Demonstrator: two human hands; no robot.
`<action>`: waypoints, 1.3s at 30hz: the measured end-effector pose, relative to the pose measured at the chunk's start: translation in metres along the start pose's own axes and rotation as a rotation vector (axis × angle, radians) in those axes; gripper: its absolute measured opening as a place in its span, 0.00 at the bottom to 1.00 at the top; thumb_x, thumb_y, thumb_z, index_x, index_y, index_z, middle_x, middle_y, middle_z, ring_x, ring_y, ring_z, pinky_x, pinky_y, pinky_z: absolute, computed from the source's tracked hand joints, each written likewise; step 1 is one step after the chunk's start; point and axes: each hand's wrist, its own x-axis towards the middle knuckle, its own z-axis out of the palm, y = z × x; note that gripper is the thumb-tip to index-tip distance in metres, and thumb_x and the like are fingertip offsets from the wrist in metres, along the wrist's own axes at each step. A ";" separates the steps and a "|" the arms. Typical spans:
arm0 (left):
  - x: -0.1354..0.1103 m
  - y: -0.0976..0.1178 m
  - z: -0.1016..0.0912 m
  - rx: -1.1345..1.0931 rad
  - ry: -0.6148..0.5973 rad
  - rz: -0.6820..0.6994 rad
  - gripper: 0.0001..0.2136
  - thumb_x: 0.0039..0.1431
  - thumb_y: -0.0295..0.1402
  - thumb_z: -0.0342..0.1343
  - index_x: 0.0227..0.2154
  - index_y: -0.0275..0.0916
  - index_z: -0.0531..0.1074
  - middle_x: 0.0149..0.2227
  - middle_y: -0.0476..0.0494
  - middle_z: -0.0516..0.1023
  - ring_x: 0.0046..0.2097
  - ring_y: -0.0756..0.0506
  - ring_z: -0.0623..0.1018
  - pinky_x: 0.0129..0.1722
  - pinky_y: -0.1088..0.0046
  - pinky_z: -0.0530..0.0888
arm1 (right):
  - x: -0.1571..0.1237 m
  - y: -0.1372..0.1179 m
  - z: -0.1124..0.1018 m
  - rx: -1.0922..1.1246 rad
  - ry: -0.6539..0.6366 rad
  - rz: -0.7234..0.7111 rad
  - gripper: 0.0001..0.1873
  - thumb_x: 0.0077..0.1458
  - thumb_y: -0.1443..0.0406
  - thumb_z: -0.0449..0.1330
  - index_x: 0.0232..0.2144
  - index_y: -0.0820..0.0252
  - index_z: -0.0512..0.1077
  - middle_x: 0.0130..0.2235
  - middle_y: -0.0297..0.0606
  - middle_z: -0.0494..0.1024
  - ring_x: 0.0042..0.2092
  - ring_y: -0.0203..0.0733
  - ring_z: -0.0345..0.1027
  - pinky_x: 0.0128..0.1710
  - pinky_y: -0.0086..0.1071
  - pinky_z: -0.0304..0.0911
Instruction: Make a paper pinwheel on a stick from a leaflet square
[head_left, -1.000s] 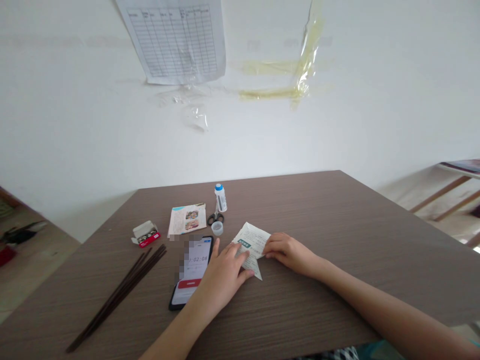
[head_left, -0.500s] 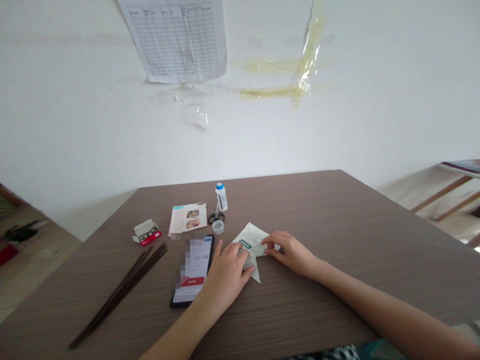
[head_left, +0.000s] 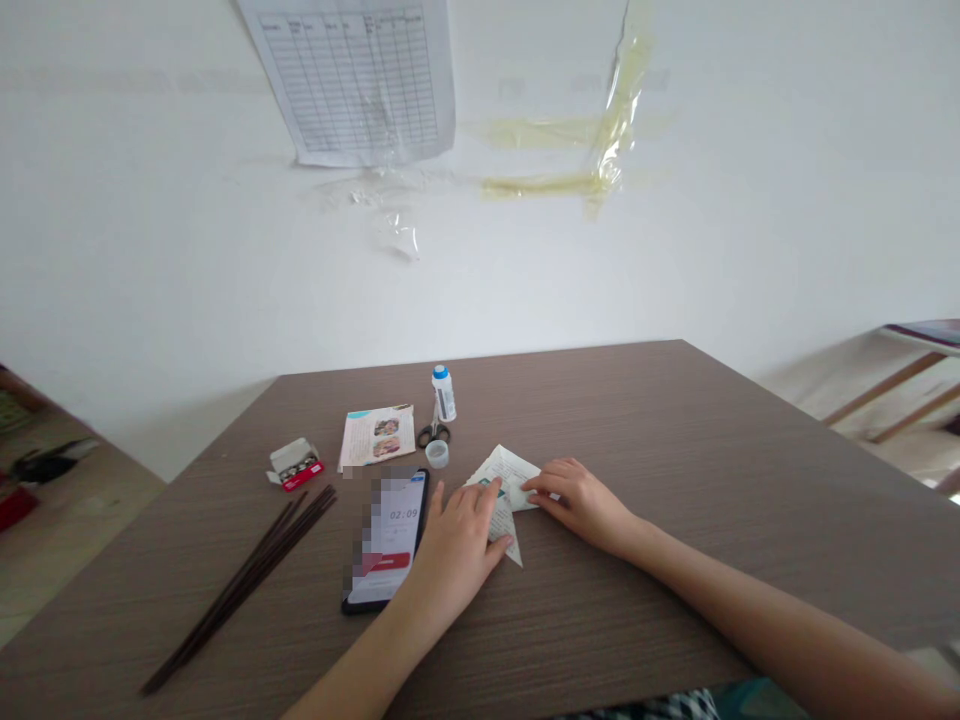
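A piece of printed paper [head_left: 507, 466], folded into a pointed shape, lies on the table in front of me. My left hand [head_left: 459, 535] rests on its left part with the fingers stretched out and apart, covering some of the print. At the paper's right corner, my right hand [head_left: 581, 500] has thumb and forefinger closed on the edge. One narrow point of the paper sticks out below, near my left thumb.
Beside my left forearm lies a phone [head_left: 401, 535] showing a timer. Dark thin sticks [head_left: 247, 590], a small red-and-white box [head_left: 296, 465], a printed leaflet [head_left: 377, 437], black-handled scissors [head_left: 433, 434], a small clear cup [head_left: 437, 455] and a blue-capped bottle [head_left: 444, 394] lie around the left side.
My left index finger has shifted up and right across the paper, over its green printed label. My right hand stays at the right corner. The timer went from 02:08 to 02:09.
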 end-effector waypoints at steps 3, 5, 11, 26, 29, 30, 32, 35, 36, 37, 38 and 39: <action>0.000 0.001 -0.001 0.010 -0.020 -0.014 0.32 0.82 0.32 0.70 0.85 0.45 0.77 0.77 0.28 0.88 0.81 0.25 0.85 0.89 0.24 0.70 | -0.001 -0.002 -0.001 0.001 -0.015 -0.005 0.12 0.83 0.67 0.69 0.54 0.50 0.95 0.45 0.46 0.95 0.49 0.57 0.92 0.59 0.48 0.87; 0.000 0.001 -0.001 0.014 -0.024 -0.013 0.31 0.83 0.32 0.69 0.84 0.46 0.78 0.78 0.28 0.87 0.81 0.25 0.84 0.89 0.24 0.70 | -0.001 -0.004 -0.003 0.008 -0.032 -0.003 0.13 0.85 0.66 0.69 0.54 0.49 0.95 0.45 0.45 0.95 0.49 0.57 0.92 0.60 0.49 0.87; -0.001 0.003 -0.001 -0.031 -0.013 -0.009 0.29 0.82 0.32 0.69 0.82 0.45 0.82 0.78 0.27 0.86 0.81 0.23 0.83 0.88 0.21 0.69 | 0.001 -0.009 -0.007 0.006 -0.078 0.007 0.14 0.86 0.63 0.68 0.52 0.44 0.96 0.44 0.45 0.95 0.49 0.57 0.93 0.60 0.50 0.88; -0.002 0.005 -0.005 -0.052 0.037 -0.003 0.24 0.80 0.34 0.72 0.75 0.49 0.89 0.75 0.27 0.88 0.78 0.21 0.85 0.87 0.16 0.69 | 0.000 -0.009 -0.008 0.000 -0.108 0.007 0.13 0.84 0.66 0.70 0.50 0.47 0.96 0.44 0.44 0.93 0.49 0.56 0.90 0.59 0.50 0.85; -0.001 0.006 -0.005 -0.051 0.052 -0.004 0.24 0.79 0.34 0.73 0.74 0.51 0.90 0.74 0.30 0.89 0.78 0.22 0.86 0.87 0.17 0.70 | 0.001 -0.011 -0.009 0.010 -0.115 0.025 0.13 0.84 0.65 0.71 0.48 0.44 0.96 0.45 0.44 0.93 0.50 0.57 0.90 0.59 0.49 0.85; -0.001 0.006 -0.005 -0.049 0.048 -0.004 0.23 0.79 0.35 0.73 0.73 0.51 0.90 0.74 0.30 0.89 0.78 0.22 0.85 0.87 0.17 0.70 | 0.001 -0.011 -0.009 0.012 -0.113 0.028 0.13 0.84 0.66 0.71 0.48 0.43 0.96 0.45 0.44 0.93 0.50 0.57 0.90 0.60 0.49 0.85; -0.001 0.006 -0.006 -0.042 0.035 -0.004 0.23 0.80 0.35 0.73 0.74 0.50 0.91 0.75 0.29 0.88 0.79 0.22 0.85 0.87 0.18 0.69 | 0.001 -0.010 -0.009 0.012 -0.109 0.023 0.13 0.83 0.66 0.72 0.48 0.43 0.96 0.45 0.43 0.93 0.50 0.57 0.91 0.60 0.50 0.85; -0.001 0.007 -0.007 -0.039 0.030 -0.009 0.23 0.81 0.35 0.73 0.74 0.49 0.91 0.76 0.28 0.88 0.79 0.21 0.85 0.88 0.18 0.69 | 0.001 -0.009 -0.008 0.011 -0.111 0.015 0.13 0.82 0.66 0.71 0.49 0.45 0.96 0.44 0.44 0.93 0.49 0.58 0.91 0.60 0.51 0.86; -0.001 0.007 -0.007 -0.039 0.033 -0.011 0.23 0.81 0.35 0.73 0.74 0.49 0.91 0.76 0.28 0.88 0.79 0.21 0.85 0.88 0.18 0.69 | 0.001 -0.009 -0.007 0.012 -0.111 0.018 0.13 0.83 0.66 0.70 0.49 0.45 0.96 0.44 0.44 0.93 0.49 0.58 0.91 0.60 0.52 0.86; -0.001 0.007 -0.007 -0.038 0.036 -0.011 0.23 0.80 0.35 0.73 0.74 0.50 0.91 0.75 0.28 0.88 0.79 0.21 0.86 0.88 0.18 0.69 | 0.001 -0.009 -0.008 0.015 -0.111 0.024 0.14 0.84 0.65 0.69 0.49 0.45 0.97 0.44 0.45 0.93 0.49 0.58 0.91 0.60 0.52 0.86; -0.001 0.007 -0.006 -0.035 0.037 -0.010 0.23 0.80 0.35 0.73 0.74 0.50 0.91 0.75 0.28 0.88 0.79 0.21 0.85 0.88 0.17 0.69 | 0.001 -0.010 -0.008 0.019 -0.111 0.032 0.15 0.84 0.65 0.69 0.49 0.43 0.97 0.44 0.45 0.93 0.50 0.58 0.91 0.61 0.52 0.87; -0.001 0.007 -0.006 -0.032 0.036 -0.009 0.23 0.80 0.35 0.73 0.74 0.50 0.91 0.75 0.28 0.88 0.79 0.21 0.85 0.88 0.17 0.69 | 0.001 -0.010 -0.008 0.024 -0.111 0.040 0.16 0.84 0.64 0.68 0.49 0.42 0.97 0.45 0.45 0.93 0.50 0.59 0.91 0.61 0.52 0.87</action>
